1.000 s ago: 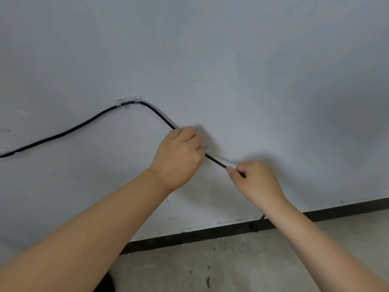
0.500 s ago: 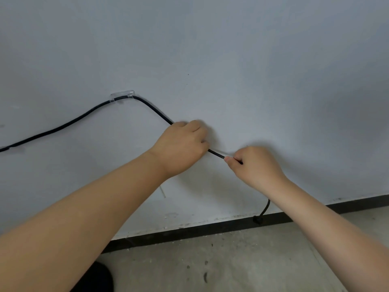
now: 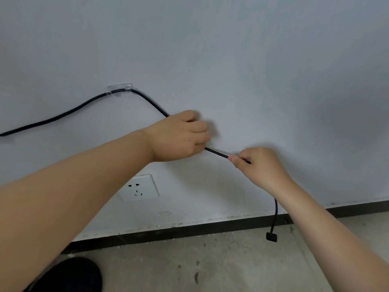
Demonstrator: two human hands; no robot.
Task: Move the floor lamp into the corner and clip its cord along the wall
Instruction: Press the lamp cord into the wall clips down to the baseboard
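A black lamp cord [image 3: 63, 114] runs along the grey wall from the left edge up through a clear clip [image 3: 120, 87], then slopes down to the right. My left hand [image 3: 181, 135] presses against the wall with its fingers closed over the cord; what lies under it is hidden. My right hand [image 3: 259, 165] pinches the cord just right of it. Below my right wrist the cord hangs down and ends in a black plug [image 3: 271, 237] near the floor. The lamp itself is out of view.
A white wall socket [image 3: 140, 188] sits below my left forearm. A dark skirting board [image 3: 189, 230] lines the foot of the wall above a bare concrete floor [image 3: 210, 266]. A dark shoe [image 3: 71, 275] shows at the bottom left.
The view has lifted and shifted, and the wall socket has come out from behind my left forearm. Both hands keep their hold on the cord, and the hanging plug now shows fully.
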